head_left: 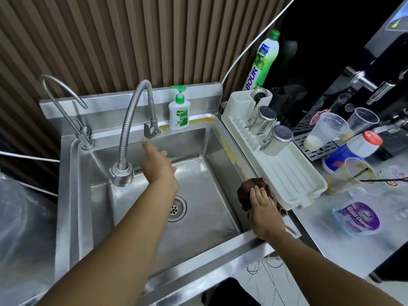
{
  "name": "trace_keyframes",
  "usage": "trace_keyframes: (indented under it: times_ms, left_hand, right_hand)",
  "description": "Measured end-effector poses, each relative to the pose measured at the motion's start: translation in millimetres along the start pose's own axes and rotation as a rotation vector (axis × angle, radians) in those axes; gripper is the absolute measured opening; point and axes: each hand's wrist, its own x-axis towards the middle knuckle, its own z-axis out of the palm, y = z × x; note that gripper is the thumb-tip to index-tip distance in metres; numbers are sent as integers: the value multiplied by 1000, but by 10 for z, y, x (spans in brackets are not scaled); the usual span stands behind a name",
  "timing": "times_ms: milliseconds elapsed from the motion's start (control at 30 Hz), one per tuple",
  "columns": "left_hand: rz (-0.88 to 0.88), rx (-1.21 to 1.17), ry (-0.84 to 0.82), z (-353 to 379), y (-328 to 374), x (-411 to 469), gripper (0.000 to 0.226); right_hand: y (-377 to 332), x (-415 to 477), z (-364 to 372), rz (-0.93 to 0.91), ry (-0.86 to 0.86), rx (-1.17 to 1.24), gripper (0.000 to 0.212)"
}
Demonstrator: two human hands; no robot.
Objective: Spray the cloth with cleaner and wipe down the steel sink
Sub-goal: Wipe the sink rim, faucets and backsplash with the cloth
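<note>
The steel sink (72, 195) fills the middle of the head view, with a drain (176, 208) in its basin and a yellowish stain along its right rim (229, 149). My right hand (263, 209) presses flat on a dark brown cloth (246, 191) lying on the sink's right rim, beside the white rack. My left hand (157, 164) hovers over the basin with fingers apart, reaching toward the handle of the flexible tap (128, 120) and holding nothing. A purple glass cleaner pouch (358, 218) lies on the counter at the right.
A second thin tap (66, 102) stands at the sink's back left. A soap pump bottle (179, 111) sits on the back ledge. A white drying rack (287, 173) with steel cups borders the right rim. Plastic cups (324, 133), a green bottle (262, 60) and a coffee machine (375, 85) crowd the right counter.
</note>
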Motion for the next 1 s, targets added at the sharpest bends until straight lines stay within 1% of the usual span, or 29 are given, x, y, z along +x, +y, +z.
trace_keyframes:
  times_ms: [33,100,167,267,333,400,467,500,567,633,700,767,800,833,867,900,1000]
  left_hand:
    - [70,45,1,70,19,69,42]
    - [200,129,6,224,34,262,33]
    - [290,192,-1,357,70,380,40]
    - [385,343,-15,576,155,511,63]
    - [439,424,8,715,223,652,72]
    - [522,508,55,840,276,816,71]
    - [589,562,67,957,342,942,64]
    - [603,583,76,1008,379,1001,59]
    - [585,615,100,1087,442,1098,50]
    - [551,646,125,1107,486,1175,40]
    - [543,692,140,1086,519,1225,29]
    - [561,778,149,1051,557,1258,26]
    - [573,829,149,1026,570,1263,26]
    - [581,861,157,1005,586,1281,26]
    - [591,878,147,976,592,1293,26]
    - [602,882,126,951,601,1316,25]
    - [652,907,53,876,610,1384,25]
  right_hand:
    - [-2,69,-25,-7,-29,-15,68]
    - [-9,238,-55,-24,-5,-36,68]
    - [-34,394,-65,-46,18,-36,69]
    - [-83,626,-90,-67,26,-96,70]
    - [-121,762,-112,-91,48,-120,77]
    - [-121,869,-124,-105,70,-124,80]
    - [-106,921,-144,-109,113,-128,72]
    - [-94,926,-145,-113,139,-121,67]
    - [-57,857,-74,-107,183,-93,64]
    - [-13,674,43,-86,205,-71,66]
    - [11,454,104,-66,182,-45,70]
    - [19,356,110,-50,171,-53,80]
    - [-12,360,98,-41,177,-78,80]
    - [-41,444,56,-47,182,-95,75]
    - [-87,533,31,-40,205,-91,68]
    - [-156,649,-43,-23,215,-59,67]
    - [-303,952,-217,-23,111,0,93]
